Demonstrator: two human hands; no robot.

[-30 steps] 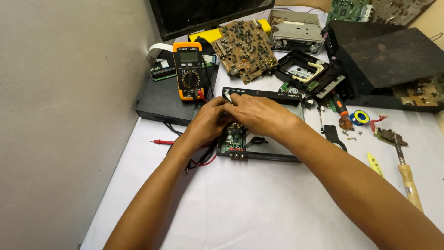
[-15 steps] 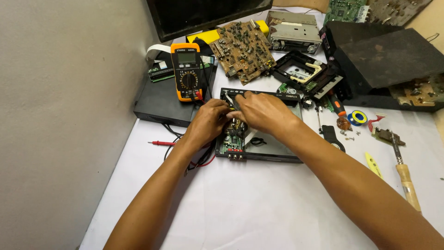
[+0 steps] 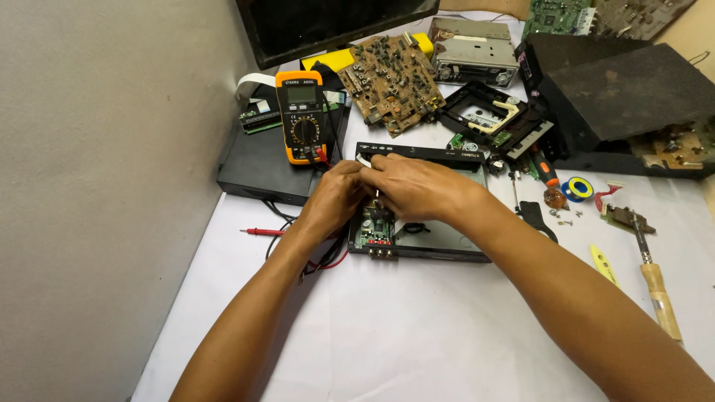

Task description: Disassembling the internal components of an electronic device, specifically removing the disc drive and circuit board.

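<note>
Now both hands: left hand, right hand, inside opened black player.

Plain grey wall along the left, faintly textured and evenly lit (soft daylight-like light, no hard shadows). White-covered surface butted against it, cloth slightly creased. Dark screen propped at the far edge. Strip of tan wall or board at the upper right corner.

I saw an orange multimeter on a black box, a brown circuit board, a green board in the black chassis, a white bench.
</note>
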